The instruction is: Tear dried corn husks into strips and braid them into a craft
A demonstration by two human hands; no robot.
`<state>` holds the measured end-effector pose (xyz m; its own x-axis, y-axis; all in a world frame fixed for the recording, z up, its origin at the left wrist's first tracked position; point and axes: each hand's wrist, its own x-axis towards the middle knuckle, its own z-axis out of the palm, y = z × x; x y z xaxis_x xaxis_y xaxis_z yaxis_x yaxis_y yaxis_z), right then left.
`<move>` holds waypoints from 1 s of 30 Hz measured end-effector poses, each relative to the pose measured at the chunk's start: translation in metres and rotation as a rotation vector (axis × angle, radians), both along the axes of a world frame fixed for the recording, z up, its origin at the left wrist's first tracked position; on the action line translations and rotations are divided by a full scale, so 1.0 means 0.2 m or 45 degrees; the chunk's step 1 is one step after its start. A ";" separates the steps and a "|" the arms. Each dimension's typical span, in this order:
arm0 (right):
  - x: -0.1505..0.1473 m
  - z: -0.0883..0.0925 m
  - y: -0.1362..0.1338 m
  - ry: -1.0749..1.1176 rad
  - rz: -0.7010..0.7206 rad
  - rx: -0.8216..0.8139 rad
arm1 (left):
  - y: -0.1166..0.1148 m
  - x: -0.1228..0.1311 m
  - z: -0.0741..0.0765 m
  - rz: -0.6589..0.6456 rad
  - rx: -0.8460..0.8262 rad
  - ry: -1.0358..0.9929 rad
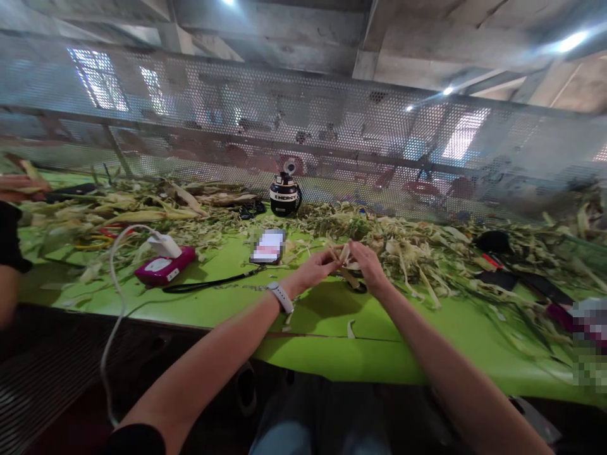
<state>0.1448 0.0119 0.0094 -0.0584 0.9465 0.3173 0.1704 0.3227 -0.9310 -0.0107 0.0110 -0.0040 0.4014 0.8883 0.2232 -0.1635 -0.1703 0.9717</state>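
Over the green table my left hand (315,268) and my right hand (370,265) meet, fingers closed around pale strips of corn husk (344,254). The strips stick up between the fingertips, and their lower ends are partly hidden by the hands. A dark, roundish item beneath the hands is too covered to name. Just behind lies a heap of shredded corn husk (403,246). To the left of my left hand a phone (269,246) lies flat, with a black wrist strap (213,281) trailing from it.
On the left, a magenta power box (165,265) holds a white plug (164,245) with a white cable. A black jug (284,196) stands at the back before a perforated metal screen (332,126). Another person's hand (21,186) shows far left. Dark items lie among husks at right.
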 end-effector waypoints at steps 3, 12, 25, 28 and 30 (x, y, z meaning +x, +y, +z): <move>-0.03 -0.01 -0.01 -0.014 0.044 0.161 | 0.01 0.01 0.00 -0.035 0.053 0.045; -0.03 -0.03 -0.02 0.117 -0.056 0.090 | -0.01 -0.03 0.01 -0.136 0.221 0.269; -0.06 -0.02 -0.04 0.227 0.107 0.070 | -0.01 -0.03 -0.01 -0.322 0.168 0.501; -0.05 0.00 -0.04 0.253 0.182 -0.053 | -0.04 -0.03 0.01 -0.353 0.102 0.385; -0.04 0.02 -0.04 0.240 0.225 -0.104 | -0.05 -0.02 0.01 -0.312 0.031 0.250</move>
